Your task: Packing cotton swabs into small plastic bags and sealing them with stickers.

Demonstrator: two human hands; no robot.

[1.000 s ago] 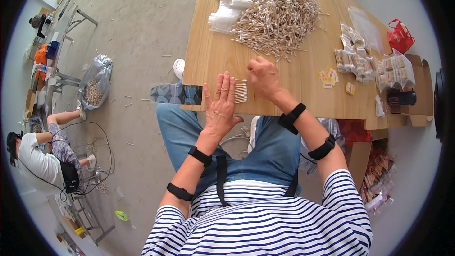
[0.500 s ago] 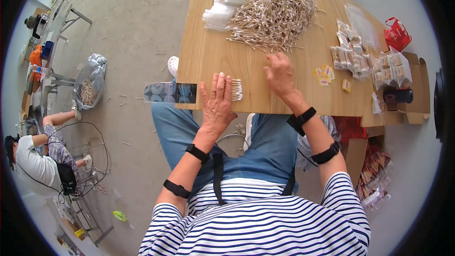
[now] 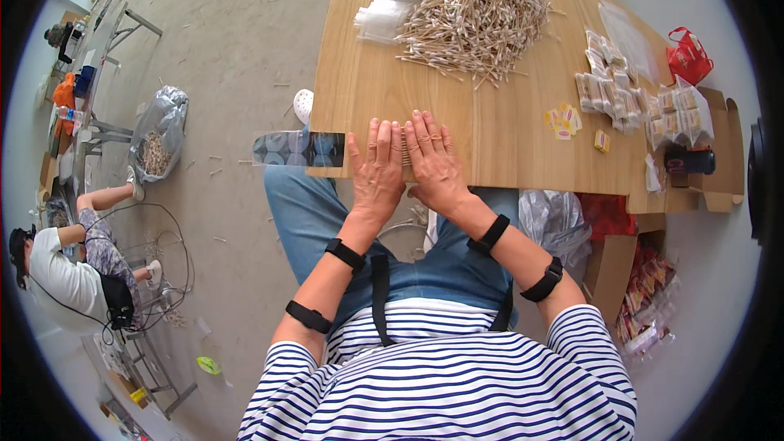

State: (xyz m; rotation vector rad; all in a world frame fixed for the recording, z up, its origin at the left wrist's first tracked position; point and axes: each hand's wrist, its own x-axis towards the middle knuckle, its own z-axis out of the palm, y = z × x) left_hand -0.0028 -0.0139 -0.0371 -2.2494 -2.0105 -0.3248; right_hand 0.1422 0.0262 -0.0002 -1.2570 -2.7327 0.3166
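Both grips flat, L hand [image 3: 376, 170] & R hand [image 3: 435, 162], on stick bundle [image 3: 404, 147].

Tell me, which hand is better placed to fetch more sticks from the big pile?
Probably the right. Both the left hand and the right hand lie flat on the small bundle of sticks, but the big pile lies ahead and to the right, on the right hand's side.

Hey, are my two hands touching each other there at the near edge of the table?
Touching. The head view shows the left hand and right hand flat on the wooden table, inner fingers meeting over a small bundle of sticks.
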